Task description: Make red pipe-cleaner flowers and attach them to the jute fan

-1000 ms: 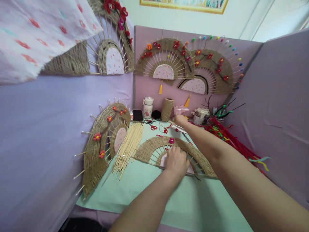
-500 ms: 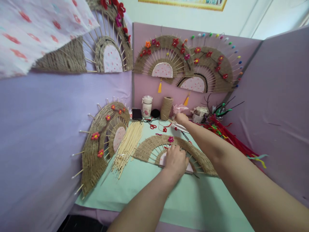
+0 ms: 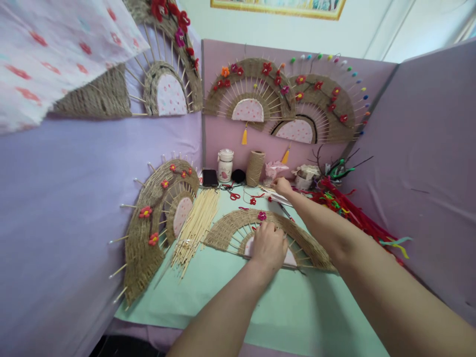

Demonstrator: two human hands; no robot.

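While the left hand (image 3: 268, 244) lies curled on one fan (image 3: 226, 231), right hand (image 3: 282, 186) beyond, both grips unclear, two tassels (image 3: 244, 136)

The left hand (image 3: 268, 246) partly hides the woven fan (image 3: 226, 230). Whether the right hand (image 3: 282, 186) grips anything is too small to tell. The framed picture (image 3: 275, 6) is cropped above.

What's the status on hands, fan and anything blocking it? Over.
Left hand on woven fan, grip unclear. Right hand near pink bundle, hold unclear. Left hand hides part of fan's middle.
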